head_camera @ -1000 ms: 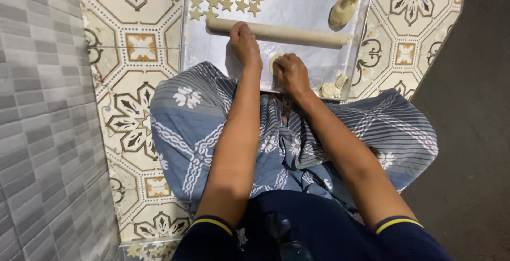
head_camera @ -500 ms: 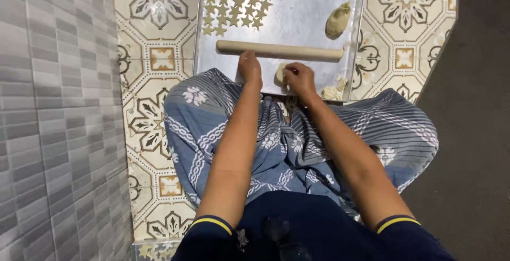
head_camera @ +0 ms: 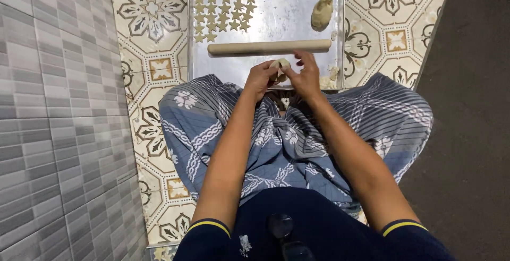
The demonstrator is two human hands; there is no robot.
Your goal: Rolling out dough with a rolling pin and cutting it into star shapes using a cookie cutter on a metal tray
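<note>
On the patterned tile floor point(head_camera: 154, 11) lies a flat metal tray point(head_camera: 276, 6), shiny and rectangular, set in front of the seated person's knees. Its far left part carries rows of small star-shaped dough cut-outs point(head_camera: 223, 9), pale yellow and packed close together. Near the tray's right edge rests an oval lump of dough point(head_camera: 322, 12), well apart from the stars. A wooden rolling pin point(head_camera: 268, 47) lies crosswise on the tray between these pieces and the hands. Some dough scraps point(head_camera: 330, 76) sit at the tray's near right corner.

At the near edge of the tray, the left hand point(head_camera: 260, 78) and the right hand point(head_camera: 305, 75) meet around a small piece of dough point(head_camera: 280, 65). The left hand's fingers are curled together and pinch the piece from its left side; the right hand's thumb and forefinger pinch it from the right, while its other fingers are loosely spread above. The piece is held just above the tray's near rim, close to the rolling pin but not touching it.

A blue patterned sarong point(head_camera: 297, 133) covers the crossed legs below the forearms. Grey wall tiles point(head_camera: 53, 117) run along the left side, and a dark floor surface point(head_camera: 473, 133) fills the right. No packages, labels or signs can be made out.
</note>
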